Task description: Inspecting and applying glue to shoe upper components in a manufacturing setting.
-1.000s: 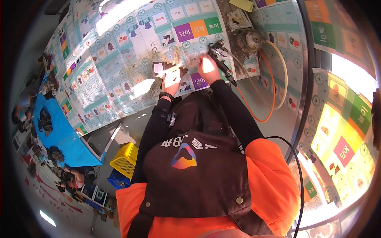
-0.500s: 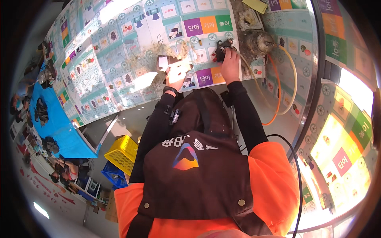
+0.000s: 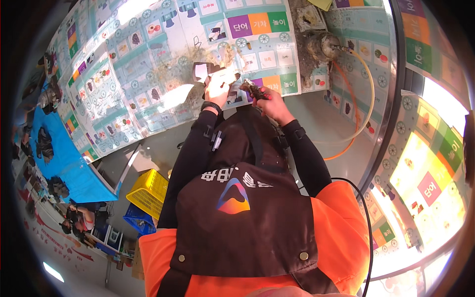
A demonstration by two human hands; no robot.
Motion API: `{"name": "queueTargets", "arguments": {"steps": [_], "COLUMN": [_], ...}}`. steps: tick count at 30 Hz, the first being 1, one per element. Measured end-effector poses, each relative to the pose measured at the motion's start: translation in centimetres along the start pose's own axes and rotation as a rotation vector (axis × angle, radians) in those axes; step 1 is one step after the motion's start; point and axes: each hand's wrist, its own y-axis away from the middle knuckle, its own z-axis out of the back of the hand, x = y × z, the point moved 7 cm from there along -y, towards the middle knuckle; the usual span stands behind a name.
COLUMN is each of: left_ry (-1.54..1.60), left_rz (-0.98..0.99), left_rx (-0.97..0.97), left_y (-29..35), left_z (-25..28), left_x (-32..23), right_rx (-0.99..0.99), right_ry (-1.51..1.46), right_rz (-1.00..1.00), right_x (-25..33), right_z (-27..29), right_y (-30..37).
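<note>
My left hand point(image 3: 218, 89) is at the table's near edge, its fingers closed on a small dark piece point(image 3: 212, 68) with a pale, brightly lit face. Glare hides the piece's exact kind. Just to the right, my right hand point(image 3: 273, 106) is wrapped round a grimy spray gun point(image 3: 256, 91) with red at its grip. The gun's dark front end points left and away from me, toward my left hand, with a small gap between them. Beneath both hands lies a stained, printed table cover point(image 3: 163, 54) with coloured blocks and small pictures.
Right of the table sits a crusted metal pot point(image 3: 324, 47) with a yellowish hose point(image 3: 372, 94) and an orange hose point(image 3: 357, 119) looping down. A yellow crate point(image 3: 148, 190) and a blue crate point(image 3: 138, 219) stand at left. Farther left, a blue table point(image 3: 64, 158) carries black items.
My right hand has drawn the spray gun from the table's right corner toward me and left, turning it toward my left hand. My left hand keeps its piece in nearly the same place.
</note>
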Motion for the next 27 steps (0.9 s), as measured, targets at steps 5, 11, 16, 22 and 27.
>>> {"name": "queueTargets", "arguments": {"steps": [5,11,16,22,27], "left_ry": [-0.026,-0.013,-0.083,-0.006,-0.161], "left_rz": [-0.086,-0.090,-0.119,-0.011,-0.148], "left_rx": [-0.088,-0.109,-0.114,-0.074,-0.019], "left_y": [0.2,0.1,0.3,0.1,0.5], "left_z": [0.0,0.0,-0.5,-0.4,-1.1], "left_x": [-0.3,0.0,0.7,0.6,1.4], "right_rx": [-0.019,-0.058,-0.033,-0.070,-0.077], "right_ry": [0.053,-0.051,-0.048,-0.041,-0.059], "right_rz": [0.017,0.123,0.095,0.122,0.131], "right_x": [-0.9,-1.7,-1.3,-2.2,-0.9], "right_z": [-1.1,-1.6,-1.9,-1.2,-1.1], "right_y": [-0.8,-2.0,-1.8,-2.6,-2.1]}}
